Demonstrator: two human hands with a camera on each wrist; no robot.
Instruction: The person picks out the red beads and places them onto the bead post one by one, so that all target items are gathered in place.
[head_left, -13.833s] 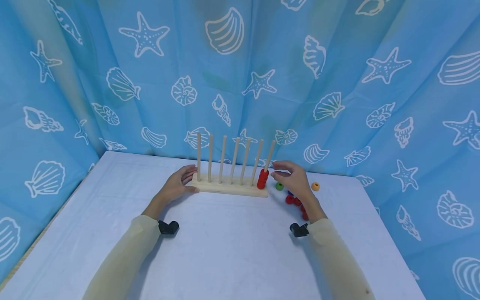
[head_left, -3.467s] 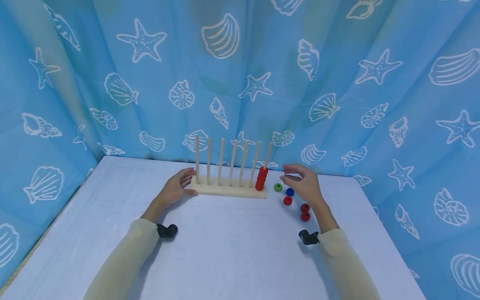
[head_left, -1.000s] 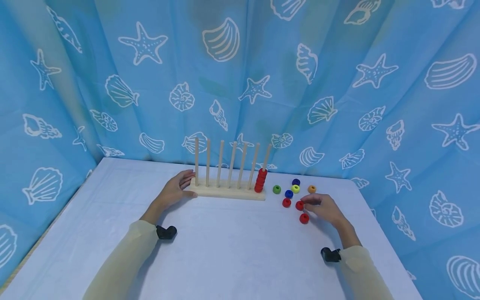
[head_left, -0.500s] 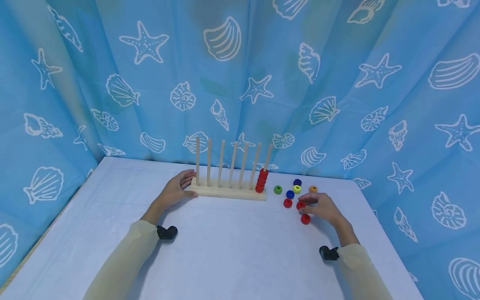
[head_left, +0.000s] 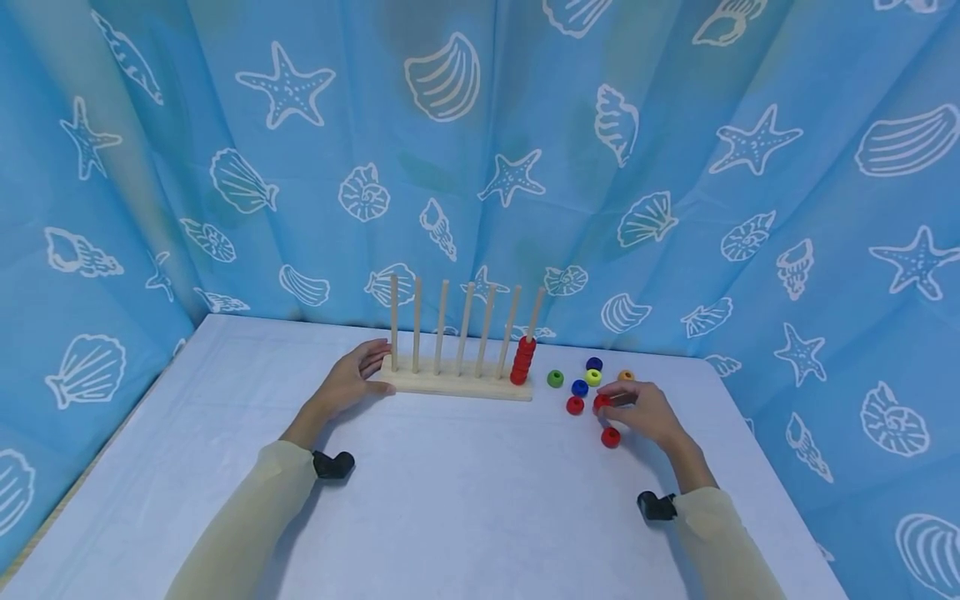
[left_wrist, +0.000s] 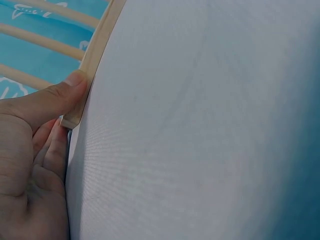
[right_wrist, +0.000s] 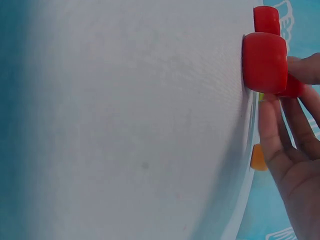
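My left hand [head_left: 348, 377] holds the left end of a wooden peg stand [head_left: 457, 384]; in the left wrist view the thumb [left_wrist: 60, 97] presses the front of its base, with fingers behind. The stand has a row of upright pegs. On its rightmost peg sits a stack of red beads [head_left: 522, 361]; the other pegs are bare. To the right of the stand, my right hand [head_left: 647, 410] pinches a red bead [head_left: 602, 402] between thumb and fingers. In the right wrist view this held bead [right_wrist: 294, 87] is partly hidden behind a nearer red bead [right_wrist: 265, 62].
Loose beads lie around the right hand on the white tablecloth [head_left: 465, 500]: green [head_left: 555, 378], blue [head_left: 580, 388], dark blue [head_left: 594, 364], yellow [head_left: 593, 377], orange [head_left: 626, 376] and red [head_left: 611, 437]. A blue shell-print curtain [head_left: 480, 225] hangs behind the table.
The red stack is taller than in the oldest frame. My right hand moved from beside the stand to the loose beads and now lifts a red one slightly. The left hand stayed put.
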